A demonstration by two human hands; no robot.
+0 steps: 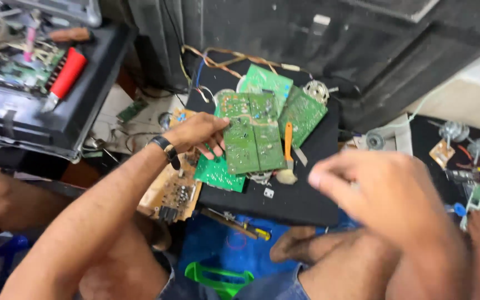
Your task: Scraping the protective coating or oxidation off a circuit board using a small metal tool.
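My left hand (pixel 198 133) reaches forward, and its fingers rest on the left edge of a green circuit board (pixel 251 133) lying on a black slab (pixel 284 194). More green boards (pixel 301 114) lie fanned around it. An orange-handled tool (pixel 288 145) lies across the boards just right of the middle one. My right hand (pixel 379 197) hovers blurred in the foreground with fingers spread apart and nothing in it. A dark watch sits on my left wrist.
A brown circuit board (pixel 173 191) lies under my left forearm. A black device with a red-handled tool (pixel 65 75) stands at left. Small motors and parts (pixel 462 139) lie at right. A yellow-tipped screwdriver (pixel 240 225) and a green plastic piece (pixel 218 275) lie near my knees.
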